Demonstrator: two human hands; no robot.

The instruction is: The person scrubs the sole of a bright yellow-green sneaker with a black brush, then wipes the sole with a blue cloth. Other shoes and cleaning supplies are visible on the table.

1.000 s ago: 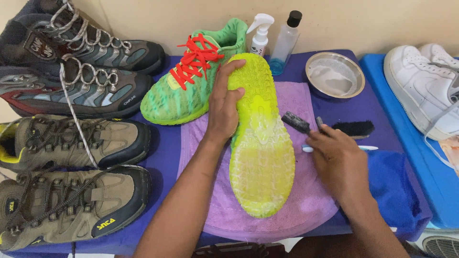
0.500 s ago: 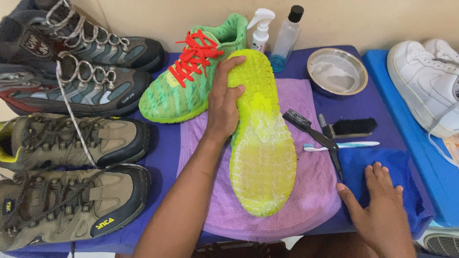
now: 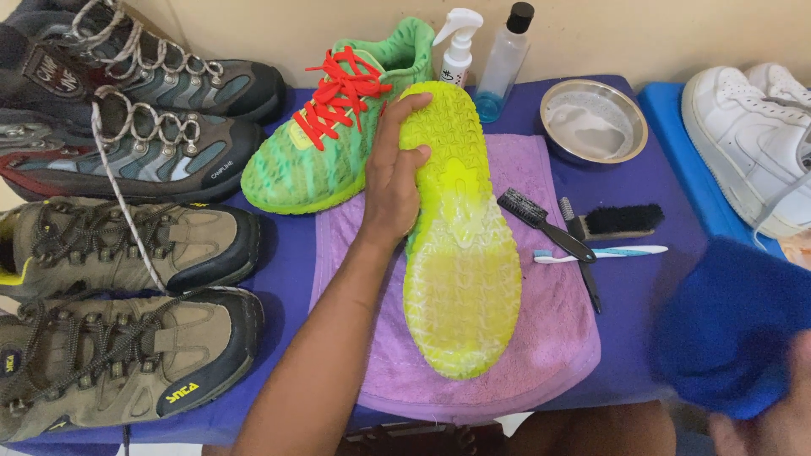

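My left hand [image 3: 394, 173] grips a green sneaker turned upside down, its yellow-green sole [image 3: 460, 245] facing up on a purple towel [image 3: 562, 325]. My right hand [image 3: 777, 418] is at the lower right corner, mostly out of frame, lifting a bunched blue cloth [image 3: 731, 325] off the table. The matching green sneaker with red laces [image 3: 325, 127] lies upright just left of the held one. Three brushes lie to the right of the sole: a small black one [image 3: 541, 221], a black-bristled one [image 3: 621, 221] and a toothbrush [image 3: 604, 252].
Several hiking shoes [image 3: 127, 245] fill the left side of the blue-covered table [image 3: 659, 127]. A spray bottle [image 3: 456, 51] and a clear bottle [image 3: 504, 63] stand at the back. A metal bowl of soapy water [image 3: 593, 120] sits at the back right, white sneakers [image 3: 752, 139] beyond.
My right hand left the brushes, moved down to the blue cloth at the right, and now lifts it bunched up. The left hand and the sole stay put.
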